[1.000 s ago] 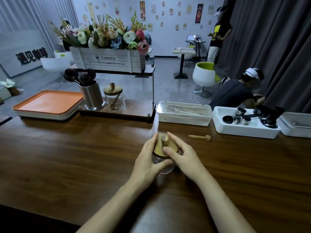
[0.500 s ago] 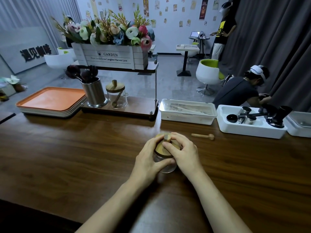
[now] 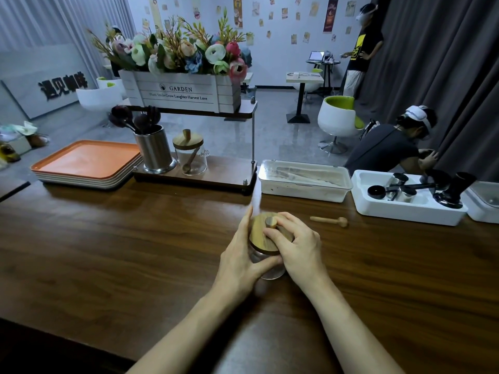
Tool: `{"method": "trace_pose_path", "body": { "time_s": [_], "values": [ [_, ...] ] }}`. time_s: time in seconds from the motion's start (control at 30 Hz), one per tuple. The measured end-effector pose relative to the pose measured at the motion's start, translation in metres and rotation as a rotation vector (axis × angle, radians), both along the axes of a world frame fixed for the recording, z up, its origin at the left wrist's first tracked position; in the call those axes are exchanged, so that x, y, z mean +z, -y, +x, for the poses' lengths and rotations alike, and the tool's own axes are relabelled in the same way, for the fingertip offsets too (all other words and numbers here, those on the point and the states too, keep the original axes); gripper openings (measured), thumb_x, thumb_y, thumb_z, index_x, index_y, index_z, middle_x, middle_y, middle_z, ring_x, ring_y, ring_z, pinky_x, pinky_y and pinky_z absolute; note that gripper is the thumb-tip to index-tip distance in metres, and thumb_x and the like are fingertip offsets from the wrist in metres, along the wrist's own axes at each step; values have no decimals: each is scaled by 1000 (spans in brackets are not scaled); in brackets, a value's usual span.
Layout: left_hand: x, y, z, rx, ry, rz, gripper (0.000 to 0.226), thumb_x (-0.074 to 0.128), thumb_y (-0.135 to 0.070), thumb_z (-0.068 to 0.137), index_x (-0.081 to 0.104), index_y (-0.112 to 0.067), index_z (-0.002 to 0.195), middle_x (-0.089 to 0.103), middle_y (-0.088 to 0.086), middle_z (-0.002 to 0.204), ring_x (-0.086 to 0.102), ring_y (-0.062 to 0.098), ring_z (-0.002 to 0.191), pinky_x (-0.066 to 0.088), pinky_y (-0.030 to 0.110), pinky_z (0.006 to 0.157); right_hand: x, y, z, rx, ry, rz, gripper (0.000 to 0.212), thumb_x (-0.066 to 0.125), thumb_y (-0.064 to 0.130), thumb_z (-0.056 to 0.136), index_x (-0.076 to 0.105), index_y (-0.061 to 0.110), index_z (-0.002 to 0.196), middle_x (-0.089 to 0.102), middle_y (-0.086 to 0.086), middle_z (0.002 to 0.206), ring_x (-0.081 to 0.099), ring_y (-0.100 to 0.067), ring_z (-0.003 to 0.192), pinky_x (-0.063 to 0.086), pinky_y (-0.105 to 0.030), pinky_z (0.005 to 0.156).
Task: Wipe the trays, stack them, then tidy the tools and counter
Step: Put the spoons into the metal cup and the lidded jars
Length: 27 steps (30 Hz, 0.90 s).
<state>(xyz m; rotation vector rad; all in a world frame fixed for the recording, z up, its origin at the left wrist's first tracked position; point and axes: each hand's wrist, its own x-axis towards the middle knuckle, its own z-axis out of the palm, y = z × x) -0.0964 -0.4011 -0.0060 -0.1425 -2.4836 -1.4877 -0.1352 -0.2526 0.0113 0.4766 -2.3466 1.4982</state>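
While the left hand (image 3: 240,260) curls its fingers round the glass jar (image 3: 270,271) at the worktop's (image 3: 121,252) middle, the right hand (image 3: 299,247) grips the wooden lid (image 3: 258,236) with curled fingers.

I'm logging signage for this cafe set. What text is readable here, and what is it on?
"GARDEN": white flower box.
"Plant Smile Grow Laughter Harvest Love": same box, line below.
"遇见咖啡", somewhat blurred: grey wall sign at left.
Wall posters: too small to read.
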Motion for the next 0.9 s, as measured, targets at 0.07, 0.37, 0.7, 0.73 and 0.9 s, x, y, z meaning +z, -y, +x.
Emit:
{"method": "trace_pose_path", "body": {
  "time_s": [0.07, 0.37, 0.7, 0.73, 0.9],
  "values": [
    [0, -1, -1, 2, 12, 6, 118, 83, -63, 66, -1, -69, 148, 54, -26, 143, 53, 2, 133, 46, 38, 110, 2, 1, 0, -12, -11, -9, 4, 74, 28, 88, 75, 25, 90, 67, 8, 97, 66, -15, 94, 52, -40, 80],
    [-6, 1, -9, -20, 11, 41, 127, 85, -66, 62, -10, -70, 146, 49, -37, 139, 47, -6, 135, 43, 38, 114, 24, 2, -6, -112, -159, -179, 8, 71, 19, 91, 72, 13, 97, 68, 5, 102, 66, -16, 98, 53, -40, 86],
    [-9, 0, -10, -4, 19, 8, 93, 85, -58, 67, 43, -43, 148, 52, -29, 141, 47, -6, 134, 46, 38, 111, -5, -46, -69, -348, 246, 60, 13, 72, 40, 89, 70, 29, 95, 69, 11, 88, 54, -13, 84, 33, -29, 76],
    [-10, 1, -10, -1, 21, 7, 93, 86, -58, 67, 43, -42, 147, 52, -29, 141, 48, -5, 134, 46, 38, 111, -13, -46, -70, -351, 254, 118, 14, 71, 42, 88, 70, 30, 95, 70, 7, 90, 56, -13, 88, 34, -30, 80],
    [-12, 2, -12, 18, 35, -5, 91, 86, -61, 63, 43, -50, 143, 52, -32, 139, 49, -6, 132, 47, 39, 110, -41, -38, -73, -326, 281, 416, 15, 66, 53, 89, 68, 40, 96, 73, 7, 115, 30, -29, 148, -4, -57, 120]
  ]
}}
